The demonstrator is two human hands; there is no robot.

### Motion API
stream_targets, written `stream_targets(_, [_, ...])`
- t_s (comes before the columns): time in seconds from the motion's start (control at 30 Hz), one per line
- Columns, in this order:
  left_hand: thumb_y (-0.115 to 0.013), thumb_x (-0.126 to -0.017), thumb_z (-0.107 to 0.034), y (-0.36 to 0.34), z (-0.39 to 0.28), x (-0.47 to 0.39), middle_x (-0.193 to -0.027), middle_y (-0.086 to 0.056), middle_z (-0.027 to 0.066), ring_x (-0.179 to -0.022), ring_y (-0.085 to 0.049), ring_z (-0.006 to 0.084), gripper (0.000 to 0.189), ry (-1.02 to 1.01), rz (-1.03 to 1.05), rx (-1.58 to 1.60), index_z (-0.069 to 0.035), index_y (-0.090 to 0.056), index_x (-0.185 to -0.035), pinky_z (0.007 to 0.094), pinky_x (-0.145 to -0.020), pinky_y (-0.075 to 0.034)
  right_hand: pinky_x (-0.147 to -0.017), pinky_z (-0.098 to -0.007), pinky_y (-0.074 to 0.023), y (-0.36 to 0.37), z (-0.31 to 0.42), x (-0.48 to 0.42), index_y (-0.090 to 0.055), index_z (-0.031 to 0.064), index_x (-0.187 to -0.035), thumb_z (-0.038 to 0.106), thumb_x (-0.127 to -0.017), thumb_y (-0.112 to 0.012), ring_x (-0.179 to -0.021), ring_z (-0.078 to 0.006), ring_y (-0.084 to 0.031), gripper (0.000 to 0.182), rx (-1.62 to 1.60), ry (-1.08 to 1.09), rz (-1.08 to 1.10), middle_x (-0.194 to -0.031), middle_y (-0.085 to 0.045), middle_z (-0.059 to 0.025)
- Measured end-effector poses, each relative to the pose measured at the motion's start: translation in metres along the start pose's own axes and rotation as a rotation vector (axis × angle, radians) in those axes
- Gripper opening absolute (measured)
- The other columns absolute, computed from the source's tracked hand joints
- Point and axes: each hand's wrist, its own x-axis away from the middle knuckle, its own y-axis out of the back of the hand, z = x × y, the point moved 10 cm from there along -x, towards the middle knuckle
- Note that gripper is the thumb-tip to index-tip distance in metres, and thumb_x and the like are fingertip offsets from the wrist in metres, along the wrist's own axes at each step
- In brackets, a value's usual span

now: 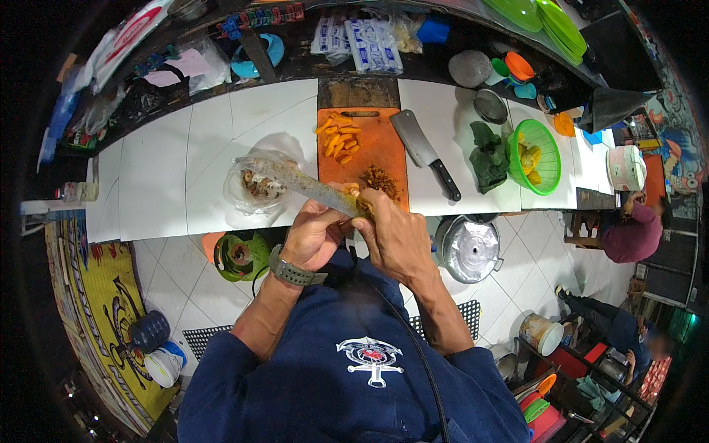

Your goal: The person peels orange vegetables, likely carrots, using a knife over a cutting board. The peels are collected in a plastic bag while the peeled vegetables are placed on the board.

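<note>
My right hand (396,238) grips a knife (310,185) whose long, smeared blade points left over the counter; its handle is hidden in the fist. My left hand (313,235), with a watch on the wrist, pinches an orange root piece close under the blade, mostly hidden by fingers and steel. Beyond both hands lies an orange cutting board (376,135). Peeled orange root pieces (338,138) are grouped at its far left, and a heap of brown-orange peelings (379,181) sits near its front right. Left of the board, a clear plastic bag (257,191) contains brownish pieces.
A cleaver (424,152) lies along the board's right edge. Farther right are a dark green crumpled item (488,158) and a green basket (534,158) with yellow pieces. A lidded metal pot (471,249) stands below the counter. Two other people are at the far right.
</note>
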Motion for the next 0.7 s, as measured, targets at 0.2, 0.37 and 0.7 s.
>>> stream_targets(0.2, [-0.054, -0.092, -0.003, 0.000, -0.003, 0.000, -0.104, -0.062, 0.0051, -0.089, -0.061, 0.0140, 0.027, 0.001, 0.012, 0.106, -0.004, -0.053, -0.119, 0.0281, -0.080, -0.049, -0.059, -0.0447, -0.0466, 0.004, -0.001, 0.003, -0.046, 0.0030, -0.120, 0.034, -0.095, -0.051, -0.073, -0.0377, -0.063, 0.040, -0.097, 0.045, 0.017, -0.083, -0.064, -0.0201])
stream_targets(0.37, [-0.053, -0.092, -0.002, 0.004, 0.000, -0.002, -0.105, -0.062, 0.0061, -0.091, -0.060, 0.0145, 0.027, 0.001, 0.056, 0.066, -0.001, -0.053, -0.119, 0.0284, -0.082, -0.049, -0.058, -0.0452, -0.0470, -0.001, -0.002, 0.003, -0.045, 0.0041, -0.120, 0.030, -0.094, -0.053, -0.076, -0.0359, -0.064, 0.037, -0.033, 0.028, 0.023, -0.088, -0.063, -0.0182])
stream_targets(0.7, [-0.052, -0.093, -0.003, -0.004, 0.006, -0.002, -0.110, -0.062, 0.0107, -0.100, -0.062, 0.0183, 0.030, 0.052, 0.110, 0.153, 0.001, -0.051, -0.123, 0.0314, -0.087, -0.050, -0.059, -0.0452, -0.0476, 0.000, -0.010, 0.001, -0.046, 0.0029, -0.119, 0.030, -0.095, -0.052, -0.074, -0.0376, -0.064, 0.037, -0.091, 0.006, 0.033, -0.084, -0.065, -0.0204])
